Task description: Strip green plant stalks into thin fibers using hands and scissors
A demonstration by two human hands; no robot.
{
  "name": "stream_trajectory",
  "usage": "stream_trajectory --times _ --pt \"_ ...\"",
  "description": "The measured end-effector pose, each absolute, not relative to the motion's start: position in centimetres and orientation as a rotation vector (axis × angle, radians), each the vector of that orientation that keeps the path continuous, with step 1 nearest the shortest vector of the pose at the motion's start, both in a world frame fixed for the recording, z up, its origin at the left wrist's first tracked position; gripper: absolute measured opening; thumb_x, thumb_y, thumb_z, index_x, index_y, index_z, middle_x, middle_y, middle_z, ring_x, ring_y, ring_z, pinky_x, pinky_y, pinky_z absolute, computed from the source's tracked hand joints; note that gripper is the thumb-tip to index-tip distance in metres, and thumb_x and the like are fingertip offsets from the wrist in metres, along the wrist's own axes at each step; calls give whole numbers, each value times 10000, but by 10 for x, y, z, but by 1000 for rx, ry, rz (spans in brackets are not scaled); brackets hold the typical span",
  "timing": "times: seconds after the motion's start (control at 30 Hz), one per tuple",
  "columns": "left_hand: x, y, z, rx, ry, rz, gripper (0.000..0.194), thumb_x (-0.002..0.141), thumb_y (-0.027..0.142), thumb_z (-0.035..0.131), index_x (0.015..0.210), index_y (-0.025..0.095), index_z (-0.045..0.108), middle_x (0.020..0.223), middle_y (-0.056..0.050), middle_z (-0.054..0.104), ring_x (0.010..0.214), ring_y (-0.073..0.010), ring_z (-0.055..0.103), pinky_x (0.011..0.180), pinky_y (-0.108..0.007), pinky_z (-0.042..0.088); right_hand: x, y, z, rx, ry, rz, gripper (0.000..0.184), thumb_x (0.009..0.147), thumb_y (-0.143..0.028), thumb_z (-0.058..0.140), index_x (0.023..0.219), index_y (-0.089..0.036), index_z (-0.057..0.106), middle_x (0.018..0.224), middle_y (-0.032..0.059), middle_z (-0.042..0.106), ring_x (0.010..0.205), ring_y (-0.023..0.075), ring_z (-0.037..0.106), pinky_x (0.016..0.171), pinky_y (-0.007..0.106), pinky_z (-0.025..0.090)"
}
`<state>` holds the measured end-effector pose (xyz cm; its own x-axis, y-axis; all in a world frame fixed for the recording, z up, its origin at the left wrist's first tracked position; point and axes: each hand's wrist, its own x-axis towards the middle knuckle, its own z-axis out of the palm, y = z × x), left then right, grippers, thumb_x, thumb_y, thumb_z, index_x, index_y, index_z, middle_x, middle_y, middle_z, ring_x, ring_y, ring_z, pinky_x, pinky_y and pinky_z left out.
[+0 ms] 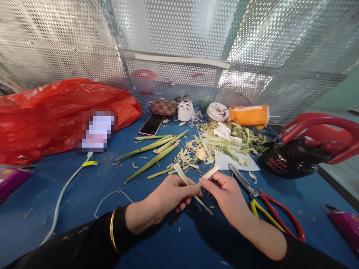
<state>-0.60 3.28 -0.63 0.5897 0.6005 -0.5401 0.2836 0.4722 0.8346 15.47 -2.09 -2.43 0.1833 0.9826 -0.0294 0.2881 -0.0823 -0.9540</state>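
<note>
In the middle of the head view my left hand (174, 194) pinches a long pale leaf strip (181, 173) whose thin tail hangs down to the right. My right hand (226, 192) has its thumb and fingers closed on a second pale strip (211, 172), crossing close to the first; whether the two are joined I cannot tell. Just beyond my hands lie several green pointed leaf shoots (157, 160) and scattered pale peelings (183, 156). Red-handled scissors (246, 183) rest partly open beside my right hand, over a yellow-green-handled tool (266, 215).
A heap of shredded leaves (231, 140) lies on white paper (221, 160) at the right, near a black jug (291, 158). Behind are white thread (185, 111), a tape roll (217, 111), an orange packet (249, 115) and a phone (152, 124). A red plastic bag (56, 116) fills the left.
</note>
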Motion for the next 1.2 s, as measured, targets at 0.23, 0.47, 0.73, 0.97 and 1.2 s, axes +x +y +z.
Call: stream_trajectory --times 0.23,0.47,0.73,0.97,1.2 --pt "-6 33 -5 1108 941 211 177 715 313 638 671 142 659 418 80 425 321 -38 355 341 -161 257 157 -22 -23 -1550 -1272 923 274 813 -380 612 629 -176 611 609 19 626 618 173 560 611 293 444" --pt "-7 32 -10 1101 927 195 179 722 319 650 679 145 656 431 76 439 326 -41 369 340 -157 288 158 -21 -22 -1581 -1239 940 280 802 -390 622 620 -178 605 592 11 619 583 155 526 569 276 436" --pt "-8 33 -5 943 852 195 425 811 512 550 841 117 706 534 41 497 371 -46 410 356 -158 340 171 -14 -22 -1589 -1257 583 336 862 -407 581 1135 -212 599 1011 70 679 911 225 624 778 343 494" --pt "-4 27 -10 1141 917 78 322 775 443 569 646 151 613 485 49 501 346 -46 384 354 -172 288 165 -14 -17 -1511 -1798 568 150 876 -270 582 765 -250 682 874 28 715 913 229 635 1021 480 337" --pt "-3 22 -9 1335 964 53 374 775 366 551 459 177 487 395 53 427 337 -52 361 352 -186 246 151 -17 -16 -1429 -1596 867 200 825 -188 594 631 -208 553 701 -12 579 684 150 550 684 288 442"
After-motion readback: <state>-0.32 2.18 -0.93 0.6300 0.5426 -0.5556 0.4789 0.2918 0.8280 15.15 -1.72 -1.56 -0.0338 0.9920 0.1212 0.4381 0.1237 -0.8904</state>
